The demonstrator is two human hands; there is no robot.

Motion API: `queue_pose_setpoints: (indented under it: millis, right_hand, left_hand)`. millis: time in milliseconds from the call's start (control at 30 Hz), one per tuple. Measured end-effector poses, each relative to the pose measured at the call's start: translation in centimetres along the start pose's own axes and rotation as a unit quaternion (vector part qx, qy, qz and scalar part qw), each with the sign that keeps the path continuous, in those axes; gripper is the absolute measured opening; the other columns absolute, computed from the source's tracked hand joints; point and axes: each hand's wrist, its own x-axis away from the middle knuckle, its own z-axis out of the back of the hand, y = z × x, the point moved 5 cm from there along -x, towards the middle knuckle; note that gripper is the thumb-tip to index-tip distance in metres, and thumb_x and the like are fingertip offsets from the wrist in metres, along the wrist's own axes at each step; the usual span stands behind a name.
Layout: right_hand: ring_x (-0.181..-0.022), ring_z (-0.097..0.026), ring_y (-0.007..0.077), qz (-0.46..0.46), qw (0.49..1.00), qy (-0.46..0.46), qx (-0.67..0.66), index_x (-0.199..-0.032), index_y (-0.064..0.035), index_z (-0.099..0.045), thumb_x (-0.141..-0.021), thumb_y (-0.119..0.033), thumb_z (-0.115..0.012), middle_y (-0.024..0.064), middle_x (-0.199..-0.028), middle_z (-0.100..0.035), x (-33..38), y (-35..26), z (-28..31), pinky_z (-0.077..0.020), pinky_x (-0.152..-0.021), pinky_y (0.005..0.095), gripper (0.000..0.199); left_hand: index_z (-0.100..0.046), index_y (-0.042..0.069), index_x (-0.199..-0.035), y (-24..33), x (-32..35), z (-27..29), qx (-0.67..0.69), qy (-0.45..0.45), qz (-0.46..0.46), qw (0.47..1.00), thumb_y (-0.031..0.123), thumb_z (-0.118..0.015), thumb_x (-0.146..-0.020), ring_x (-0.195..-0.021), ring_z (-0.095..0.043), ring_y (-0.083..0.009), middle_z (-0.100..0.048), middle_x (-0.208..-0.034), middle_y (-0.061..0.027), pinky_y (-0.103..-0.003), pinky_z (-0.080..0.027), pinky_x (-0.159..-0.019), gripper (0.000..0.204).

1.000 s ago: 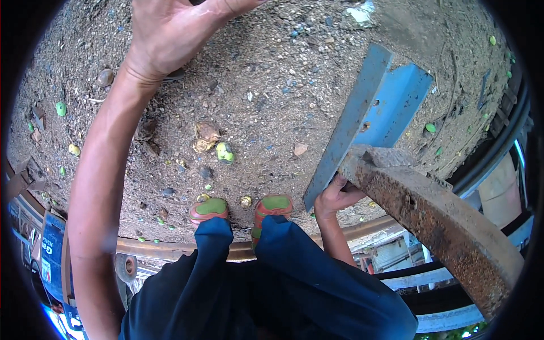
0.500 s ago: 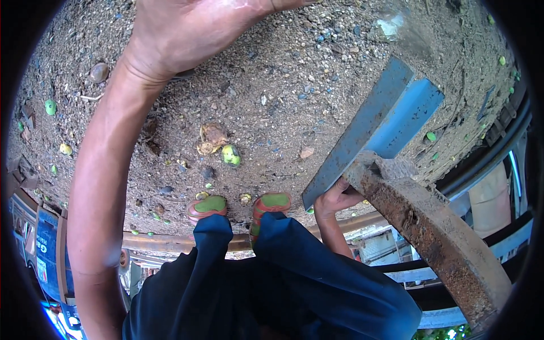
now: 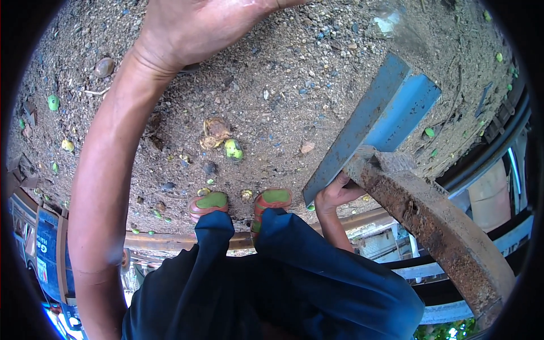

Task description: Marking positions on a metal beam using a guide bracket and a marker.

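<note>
Blue metal angle (image 3: 365,116): one face greyish and scuffed, the other brighter, dark-specked – at the left end of the rusty beam (image 3: 439,238) | our right hand (image 3: 334,196): just below that end, thumb by the angle, fingers hidden – we cannot tell its grip | our left hand (image 3: 198,28): well left of the beam, fingers cropped, grip unclear
</note>
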Motion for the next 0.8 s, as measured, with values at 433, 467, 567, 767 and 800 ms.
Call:
queue_pose_setpoints:
  millis: [433,467,567,767,800]
  right_hand:
    - [-0.144,-0.033,0.0347,-0.025,0.999,-0.025,-0.020,-0.157,0.0027,-0.005,-0.099,-0.037,-0.068,0.0274,-0.157,-0.026,-0.6,-0.6,-0.5,-0.0232,-0.120,0.0490,0.094]
    - [-0.144,-0.033,0.0347,-0.022,0.999,-0.022,-0.021,-0.157,0.0027,-0.005,-0.099,-0.037,-0.068,0.0274,-0.157,-0.026,-0.6,-0.7,-0.4,-0.0232,-0.120,0.0490,0.094]
    - [-0.143,-0.033,0.0345,-0.008,1.000,-0.011,-0.009,-0.158,0.0034,-0.001,-0.098,-0.042,-0.069,0.0277,-0.157,-0.025,-0.7,-0.5,-0.4,-0.0250,-0.119,0.0485,0.101]
    - [-0.124,-0.050,0.0298,0.004,1.000,-0.012,-0.002,-0.157,0.0051,0.000,-0.097,-0.045,-0.070,0.0247,-0.140,-0.043,-0.8,0.2,0.1,-0.0393,-0.106,0.0435,0.105]
    - [-0.114,-0.053,0.0264,0.006,1.000,-0.009,-0.003,-0.156,0.0055,-0.003,-0.097,-0.045,-0.069,0.0212,-0.129,-0.048,-0.9,-0.3,-0.3,-0.0418,-0.099,0.0409,0.103]
  left_hand:
    - [-0.048,0.001,-0.142,0.3,0.3,-0.8,-0.005,0.010,0.027,1.000,0.030,-0.085,-0.083,-0.113,-0.055,-0.0170,-0.053,-0.123,-0.0068,-0.032,-0.045,-0.099,0.076]
    - [-0.048,0.001,-0.142,0.4,0.3,-0.8,-0.004,0.010,0.022,1.000,0.030,-0.085,-0.083,-0.113,-0.055,-0.0170,-0.053,-0.123,-0.0068,-0.032,-0.045,-0.099,0.076]
    - [-0.049,0.002,-0.142,0.7,0.3,-0.9,-0.024,-0.001,0.019,1.000,0.031,-0.085,-0.083,-0.112,-0.055,-0.0165,-0.054,-0.121,-0.0063,-0.032,-0.045,-0.098,0.075]
    - [-0.049,0.004,-0.141,0.6,0.2,-0.7,-0.032,-0.007,0.026,0.999,0.031,-0.085,-0.084,-0.106,-0.055,-0.0152,-0.055,-0.116,-0.0044,-0.031,-0.047,-0.092,0.072]
    - [-0.049,0.004,-0.141,1.0,0.2,-0.7,-0.036,-0.005,0.019,0.999,0.031,-0.085,-0.084,-0.106,-0.055,-0.0152,-0.055,-0.116,-0.0044,-0.031,-0.047,-0.092,0.072]
